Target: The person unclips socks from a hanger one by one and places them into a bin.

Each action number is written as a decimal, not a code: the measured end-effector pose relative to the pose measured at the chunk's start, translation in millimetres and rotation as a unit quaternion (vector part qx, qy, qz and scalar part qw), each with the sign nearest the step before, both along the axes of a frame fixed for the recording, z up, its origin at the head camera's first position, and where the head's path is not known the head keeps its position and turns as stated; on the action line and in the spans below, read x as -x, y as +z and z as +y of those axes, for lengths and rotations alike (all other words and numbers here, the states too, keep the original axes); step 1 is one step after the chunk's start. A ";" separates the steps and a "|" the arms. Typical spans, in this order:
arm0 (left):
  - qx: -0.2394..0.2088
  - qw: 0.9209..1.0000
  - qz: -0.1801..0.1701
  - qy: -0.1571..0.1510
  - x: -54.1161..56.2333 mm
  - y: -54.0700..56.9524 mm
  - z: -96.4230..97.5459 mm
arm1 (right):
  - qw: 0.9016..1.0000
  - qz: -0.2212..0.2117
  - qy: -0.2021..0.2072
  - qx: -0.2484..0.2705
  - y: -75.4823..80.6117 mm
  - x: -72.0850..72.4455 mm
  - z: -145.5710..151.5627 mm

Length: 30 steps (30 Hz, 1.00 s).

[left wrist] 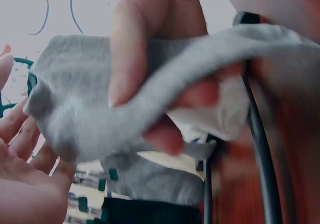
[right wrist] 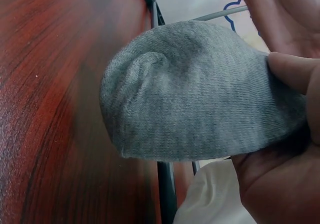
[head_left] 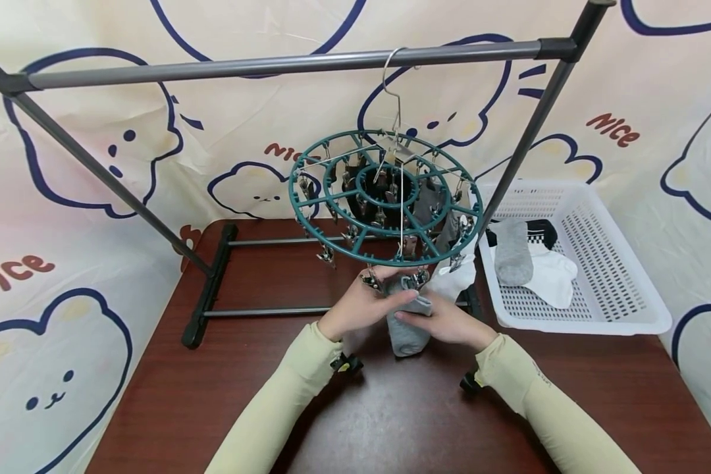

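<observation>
Between the hands is a grey sock [head_left: 407, 337], its upper part folded over and its lower part hanging down. My left hand [head_left: 361, 304] holds it from the left, thumb across the front. From the right, my right hand [head_left: 451, 321] pinches it; in the left wrist view its fingers [left wrist: 127, 58] curl over the grey fabric. The sock's rounded end [right wrist: 170, 93] fills the middle of the right wrist view. Just above the hands hangs a round green clip hanger [head_left: 385, 255] with metal clips. Other socks, including a white sock [head_left: 455, 280], hang from its right side.
A grey metal rack [head_left: 213, 64] stands on the brown table [head_left: 355, 421], carrying the hanger on its top bar. To the right, a white plastic basket [head_left: 636, 306] contains a grey sock [head_left: 512, 253], a white sock [head_left: 552, 276] and something black. Behind is a cartoon-patterned curtain [head_left: 225, 131].
</observation>
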State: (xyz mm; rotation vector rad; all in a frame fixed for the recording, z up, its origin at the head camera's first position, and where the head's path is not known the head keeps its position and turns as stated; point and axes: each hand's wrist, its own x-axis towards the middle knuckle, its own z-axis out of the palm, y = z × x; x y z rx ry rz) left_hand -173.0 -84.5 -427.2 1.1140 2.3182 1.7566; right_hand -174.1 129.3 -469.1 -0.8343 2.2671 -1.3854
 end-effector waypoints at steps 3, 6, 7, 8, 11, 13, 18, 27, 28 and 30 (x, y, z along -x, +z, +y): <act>-0.006 1.000 -0.010 0.000 1.0 5.2 5.1 | 1.000 -0.003 -0.006 -0.004 0.3 -0.6 -0.4; -0.013 1.000 -0.022 0.009 0.3 7.3 8.2 | 1.000 -0.006 -0.008 -0.006 0.2 -0.9 -0.5; -0.020 1.000 -0.023 0.007 0.3 7.3 8.8 | 1.000 -0.006 -0.007 -0.006 0.1 -0.8 -0.4; -0.028 0.999 -0.025 0.002 0.4 7.4 9.4 | 1.000 -0.006 -0.008 -0.005 -0.2 -0.8 -0.4; -0.055 0.998 -0.039 -0.019 0.9 5.8 9.4 | 1.000 -0.005 -0.011 0.000 -0.4 -0.9 -0.5; -0.071 0.996 -0.048 -0.033 1.5 5.2 8.8 | 1.000 -0.005 -0.015 0.001 -0.5 -1.1 -0.7; -0.079 0.995 -0.062 -0.031 2.3 4.7 8.9 | 1.000 -0.009 -0.026 -0.014 0.7 -1.8 -0.4; -0.089 0.993 -0.075 0.013 1.9 7.3 11.2 | 1.000 -0.012 0.004 -0.002 -2.2 0.4 -0.7; -0.092 0.993 -0.078 0.014 2.0 7.5 11.3 | 1.000 -0.009 0.007 -0.001 -2.6 0.5 -0.7; -0.104 0.991 -0.087 0.010 2.3 7.6 11.3 | 1.000 -0.008 0.011 0.002 -3.2 0.5 -0.9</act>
